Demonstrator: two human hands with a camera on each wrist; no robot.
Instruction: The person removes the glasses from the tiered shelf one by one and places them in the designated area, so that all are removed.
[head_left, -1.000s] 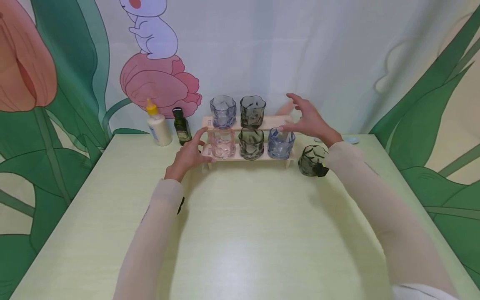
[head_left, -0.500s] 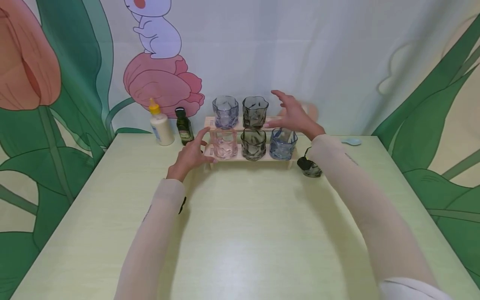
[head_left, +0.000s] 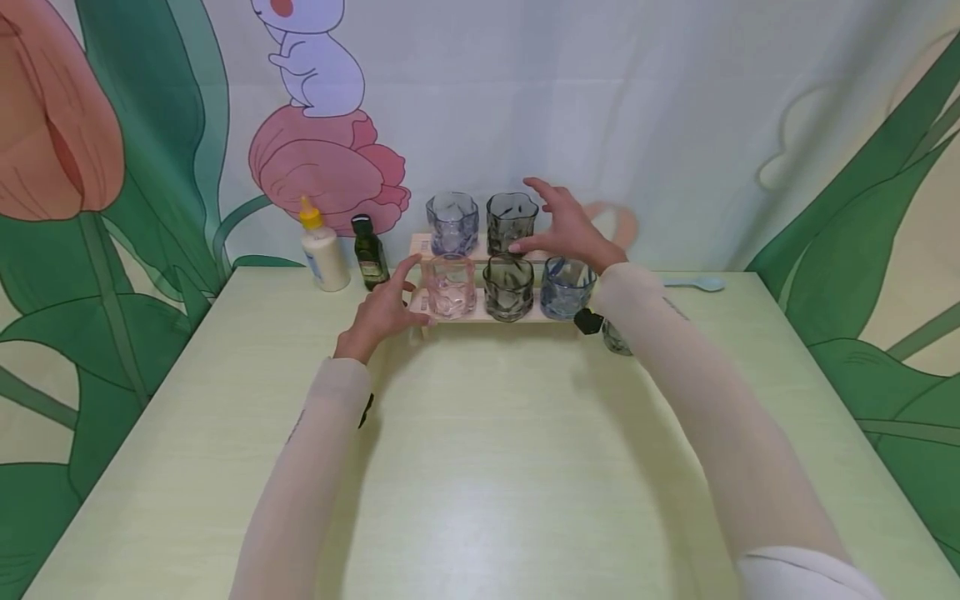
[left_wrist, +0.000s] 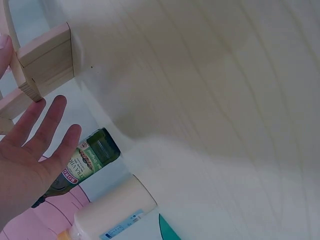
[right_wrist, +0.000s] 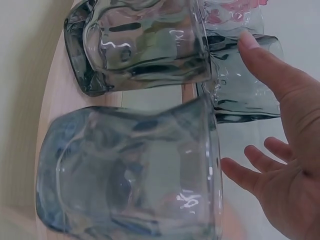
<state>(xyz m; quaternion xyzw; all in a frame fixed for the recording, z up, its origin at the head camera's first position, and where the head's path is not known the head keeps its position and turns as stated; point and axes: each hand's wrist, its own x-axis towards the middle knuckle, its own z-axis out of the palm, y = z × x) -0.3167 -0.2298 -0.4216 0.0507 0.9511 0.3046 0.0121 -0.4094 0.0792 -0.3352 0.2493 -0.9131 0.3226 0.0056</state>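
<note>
A two-tier wooden rack bears several wavy drinking glasses. On the upper tier stand a lilac glass and a grey glass; below are a pink glass, a dark grey glass and a blue glass. My left hand holds the rack's left end between thumb and fingers, a fingertip at the board's corner. Spread fingers of my right hand reach toward the upper grey glass from the right, the thumb overlapping its rim in the right wrist view.
A cream bottle with a yellow nozzle and a dark green oil bottle stand left of the rack. Another grey glass on the table is partly hidden by the right sleeve. A pale blue spoon lies behind that arm.
My right hand has moved left from above the blue glass to the upper grey glass, its sleeve now covering more of the table glass. The left hand stays at the rack's end.
</note>
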